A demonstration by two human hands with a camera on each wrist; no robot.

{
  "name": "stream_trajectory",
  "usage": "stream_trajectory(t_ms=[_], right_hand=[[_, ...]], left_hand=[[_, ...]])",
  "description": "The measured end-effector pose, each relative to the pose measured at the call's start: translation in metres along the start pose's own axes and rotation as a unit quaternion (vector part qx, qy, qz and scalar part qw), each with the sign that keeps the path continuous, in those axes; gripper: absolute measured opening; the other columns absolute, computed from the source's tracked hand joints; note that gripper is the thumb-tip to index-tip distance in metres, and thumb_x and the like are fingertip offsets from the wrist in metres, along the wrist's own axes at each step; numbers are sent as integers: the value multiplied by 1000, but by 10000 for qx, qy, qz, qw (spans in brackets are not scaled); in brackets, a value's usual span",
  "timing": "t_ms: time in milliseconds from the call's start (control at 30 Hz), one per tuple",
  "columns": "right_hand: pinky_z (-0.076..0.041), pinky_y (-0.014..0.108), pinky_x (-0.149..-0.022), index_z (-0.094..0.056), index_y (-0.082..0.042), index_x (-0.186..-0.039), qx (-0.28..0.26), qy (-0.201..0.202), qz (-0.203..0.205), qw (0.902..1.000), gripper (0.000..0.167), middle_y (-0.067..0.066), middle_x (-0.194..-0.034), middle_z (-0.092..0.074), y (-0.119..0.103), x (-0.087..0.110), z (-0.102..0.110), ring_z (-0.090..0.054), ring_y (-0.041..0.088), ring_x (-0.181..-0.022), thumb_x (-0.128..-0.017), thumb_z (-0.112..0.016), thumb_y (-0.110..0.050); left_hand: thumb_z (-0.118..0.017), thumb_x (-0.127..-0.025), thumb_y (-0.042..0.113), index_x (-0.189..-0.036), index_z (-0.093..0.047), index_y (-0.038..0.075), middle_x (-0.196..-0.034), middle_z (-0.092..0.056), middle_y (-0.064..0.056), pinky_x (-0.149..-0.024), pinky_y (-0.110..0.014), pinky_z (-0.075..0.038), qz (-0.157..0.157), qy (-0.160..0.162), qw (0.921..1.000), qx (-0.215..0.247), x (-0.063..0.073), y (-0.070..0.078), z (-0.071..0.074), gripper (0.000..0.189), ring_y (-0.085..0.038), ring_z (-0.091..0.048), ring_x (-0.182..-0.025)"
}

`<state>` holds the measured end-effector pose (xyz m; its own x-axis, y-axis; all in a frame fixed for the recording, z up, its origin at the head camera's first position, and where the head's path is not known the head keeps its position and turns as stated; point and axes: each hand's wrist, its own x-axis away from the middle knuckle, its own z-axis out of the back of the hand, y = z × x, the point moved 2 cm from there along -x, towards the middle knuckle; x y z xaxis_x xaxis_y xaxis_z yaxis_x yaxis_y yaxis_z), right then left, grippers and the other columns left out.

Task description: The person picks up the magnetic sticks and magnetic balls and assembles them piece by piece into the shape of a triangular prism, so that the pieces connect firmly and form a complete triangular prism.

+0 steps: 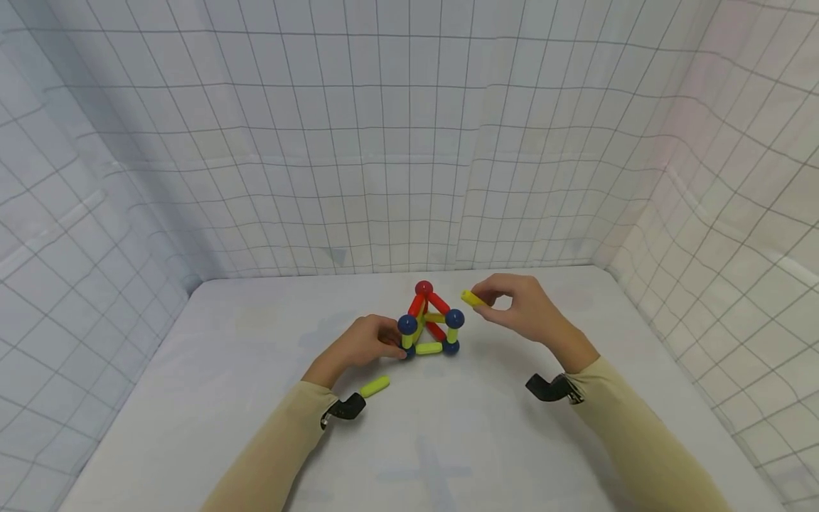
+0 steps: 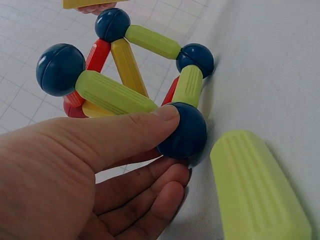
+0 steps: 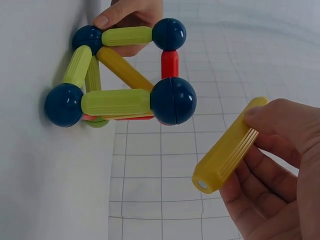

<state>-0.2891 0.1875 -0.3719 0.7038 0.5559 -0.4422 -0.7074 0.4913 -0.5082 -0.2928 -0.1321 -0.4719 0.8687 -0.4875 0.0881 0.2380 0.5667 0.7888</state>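
Note:
A frame of magnetic rods and balls stands on the table. Blue balls, such as the upper right one [image 1: 455,318], mark its near side, joined by light green rods [image 1: 429,348]. Red rods [image 1: 439,304] rise to a red ball [image 1: 424,288] at the back. With thumb and fingers, my left hand [image 1: 366,340] grips the lower left blue ball [image 2: 186,132]. My right hand [image 1: 523,307] pinches a yellow magnetic rod [image 3: 225,150] in the air right of the frame, apart from it. One rod end facing the right wrist camera shows a small metal disc.
A loose light green rod [image 1: 375,386] lies on the white table [image 1: 486,455], close to my left wrist. Black wrist mounts [image 1: 552,388] stick out inward from both sleeves. White walls with a dark grid [image 1: 409,156] enclose the table at the back and sides.

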Motion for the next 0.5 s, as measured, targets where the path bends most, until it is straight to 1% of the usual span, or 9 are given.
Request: stream_trajectory(t_ms=[133, 233, 333, 500], right_hand=[[-62, 41, -87, -80, -12, -118, -173, 71, 84, 9998, 24, -8, -107, -77, -3, -9, -6, -68, 11, -92, -94, -85, -8], [-63, 44, -88, -80, -10, -118, -314, 123, 81, 9994, 24, -6, -107, -77, -8, -15, -9, -69, 13, -92, -94, -85, -7], [-63, 43, -89, -80, -9, -117, -395, 173, 43, 9991, 24, -5, -107, -77, -11, -20, -13, -69, 13, -92, -94, -86, -7], [-63, 40, -91, -80, -6, -117, -627, 317, 151, 9974, 25, -2, -107, -78, -16, -27, -19, -71, 15, -92, -93, -86, -3]], left_hand=[[-89, -92, 14, -115, -77, 6, -103, -77, -1, -93, -41, -59, 51, 22, 10000, -1, 1, -1, 1, 26, -17, -72, -96], [-89, -92, 14, -114, -77, 5, -102, -77, -1, -93, -40, -60, 17, 22, 10000, -2, 1, -1, 1, 26, -17, -72, -95], [-89, -92, 14, -113, -77, 6, -102, -77, -1, -93, -40, -59, -9, 20, 10000, -4, 1, -1, 0, 25, -16, -72, -95], [-89, -92, 15, -112, -77, 7, -102, -77, 0, -93, -41, -59, -24, 19, 10000, 27, 0, 0, 0, 24, -16, -72, -96]])
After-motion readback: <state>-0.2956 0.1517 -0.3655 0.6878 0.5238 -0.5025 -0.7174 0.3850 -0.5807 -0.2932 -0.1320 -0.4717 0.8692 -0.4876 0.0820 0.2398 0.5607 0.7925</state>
